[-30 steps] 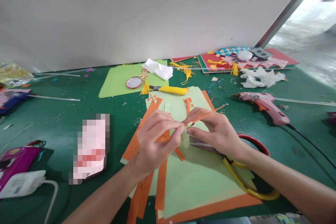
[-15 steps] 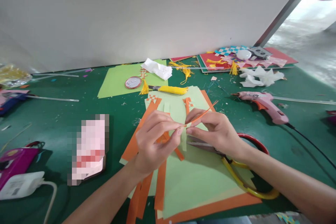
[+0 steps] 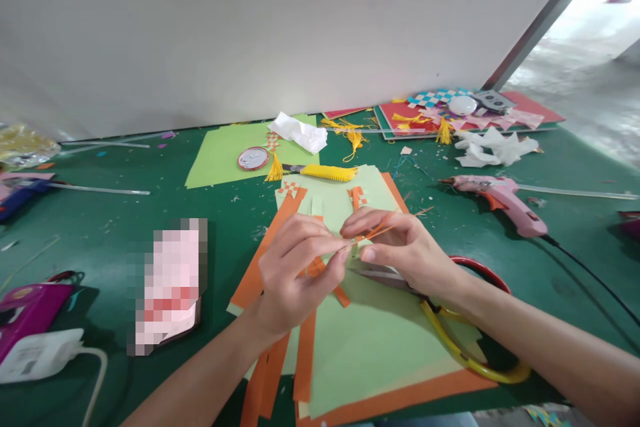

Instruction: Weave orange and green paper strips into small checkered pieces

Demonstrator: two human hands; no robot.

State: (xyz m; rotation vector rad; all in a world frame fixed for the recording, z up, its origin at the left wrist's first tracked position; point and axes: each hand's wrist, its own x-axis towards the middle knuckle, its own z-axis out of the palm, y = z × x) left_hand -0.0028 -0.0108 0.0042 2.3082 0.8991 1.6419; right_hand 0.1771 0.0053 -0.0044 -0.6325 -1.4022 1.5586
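Both hands meet above a stack of pale green paper [image 3: 370, 327]. My left hand [image 3: 300, 267] pinches narrow orange paper strips [image 3: 376, 232] between thumb and fingertips. My right hand [image 3: 407, 247] curls around those strips from the other side, its thumb and index finger close to a small pale green strip [image 3: 356, 250] at the joint. The strips' loose ends pass between its fingers to the right. Scissors [image 3: 450, 340] with red and yellow handles lie under my right wrist, blades partly hidden. Orange paper strips [image 3: 303, 353] lie under and beside my left hand.
A yellow utility knife [image 3: 327, 172] lies behind the hands, beside a yellow tassel [image 3: 275, 168] and crumpled white tissue [image 3: 300, 133]. A pink glue gun [image 3: 505, 197] rests at the right, its cord trailing. At the left are a partly pixelated phone [image 3: 173, 287] and a white charger [image 3: 43, 353].
My right hand has shifted slightly, its index fingertip moving left toward my left hand. The orange strips' free ends now spread apart and point lower to the right. My left hand keeps its pinch.
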